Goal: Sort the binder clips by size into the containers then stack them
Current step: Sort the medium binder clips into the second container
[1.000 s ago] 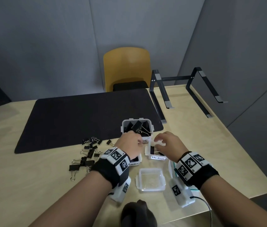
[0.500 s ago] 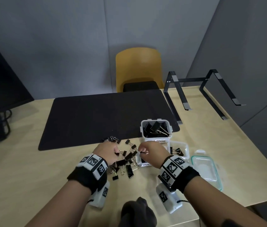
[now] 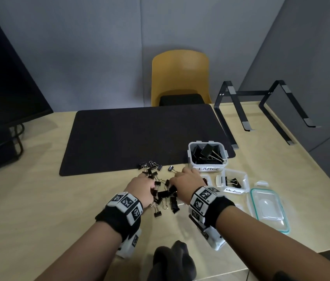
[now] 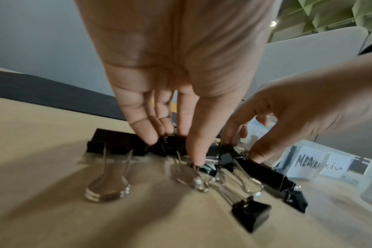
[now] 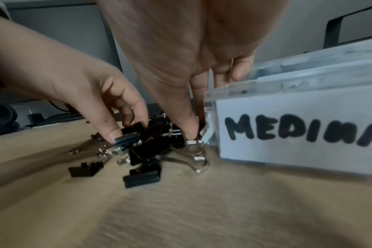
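Note:
Several black binder clips (image 3: pixel 163 194) lie in a loose pile on the wooden table, just in front of the black mat. My left hand (image 3: pixel 150 188) reaches down into the pile, and in the left wrist view its thumb and fingers (image 4: pixel 148 135) pinch a black clip (image 4: pixel 172 146). My right hand (image 3: pixel 175 179) is at the pile's right side; its thumb (image 5: pixel 189 129) and a finger pinch a clip with a wire handle (image 5: pixel 194 151). The LARGE container (image 3: pixel 190 159) holds big clips. A clear medium container (image 3: pixel 246 184) holds a few clips. Another MEDIUM-labelled container (image 5: pixel 297 127) stands right beside my right hand.
A teal-rimmed clear lid (image 3: pixel 251 201) lies at the right near the table edge. A black laptop stand (image 3: pixel 245 110) is at the back right and a monitor (image 3: pixel 2 78) at the left. A yellow chair (image 3: pixel 180 76) stands behind the table.
Both hands have left the containers and moved left to the pile of loose clips. They now dig into it.

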A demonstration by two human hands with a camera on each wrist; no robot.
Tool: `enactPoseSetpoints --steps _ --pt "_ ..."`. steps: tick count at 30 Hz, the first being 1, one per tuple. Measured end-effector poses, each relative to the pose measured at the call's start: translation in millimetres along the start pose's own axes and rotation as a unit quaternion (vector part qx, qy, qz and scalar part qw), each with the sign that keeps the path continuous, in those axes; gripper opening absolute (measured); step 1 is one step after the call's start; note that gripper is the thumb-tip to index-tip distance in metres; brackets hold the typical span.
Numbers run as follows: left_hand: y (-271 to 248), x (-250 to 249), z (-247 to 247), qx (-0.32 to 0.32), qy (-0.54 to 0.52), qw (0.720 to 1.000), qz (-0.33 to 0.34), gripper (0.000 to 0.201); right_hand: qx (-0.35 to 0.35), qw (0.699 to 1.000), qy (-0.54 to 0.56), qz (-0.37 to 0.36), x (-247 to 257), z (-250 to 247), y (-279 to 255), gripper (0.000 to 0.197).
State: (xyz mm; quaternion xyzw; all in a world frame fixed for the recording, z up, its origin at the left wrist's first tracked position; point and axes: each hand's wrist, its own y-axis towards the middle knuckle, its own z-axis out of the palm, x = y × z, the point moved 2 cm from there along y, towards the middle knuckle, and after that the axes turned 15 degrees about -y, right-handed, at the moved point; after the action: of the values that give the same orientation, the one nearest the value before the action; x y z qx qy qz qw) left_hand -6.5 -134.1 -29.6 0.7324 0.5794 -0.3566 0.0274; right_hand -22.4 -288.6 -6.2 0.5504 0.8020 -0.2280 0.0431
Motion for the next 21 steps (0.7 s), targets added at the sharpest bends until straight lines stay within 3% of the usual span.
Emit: enactPoseSetpoints --steps 6,12,16,21 --pt "-1 -2 -1 -0.009 -0.01 1.0 0.012 0.017 -0.009 1.0 0.008 0.01 2 1 1 0.027" --pt "-2 -7 -6 -0.025 -0.038 0.999 0.017 0.012 -0.02 0.99 0.134 0.03 -9 -2 -1 0.018" --pt "0 -19 -12 -0.038 -0.07 0.997 0.015 0.021 -0.04 0.969 0.238 0.048 -19 -5 -7 0.019" --pt "2 -43 -16 -0.036 -0.104 0.994 0.016 0.023 -0.063 0.918 0.381 0.091 -44 -4 -21 0.02"
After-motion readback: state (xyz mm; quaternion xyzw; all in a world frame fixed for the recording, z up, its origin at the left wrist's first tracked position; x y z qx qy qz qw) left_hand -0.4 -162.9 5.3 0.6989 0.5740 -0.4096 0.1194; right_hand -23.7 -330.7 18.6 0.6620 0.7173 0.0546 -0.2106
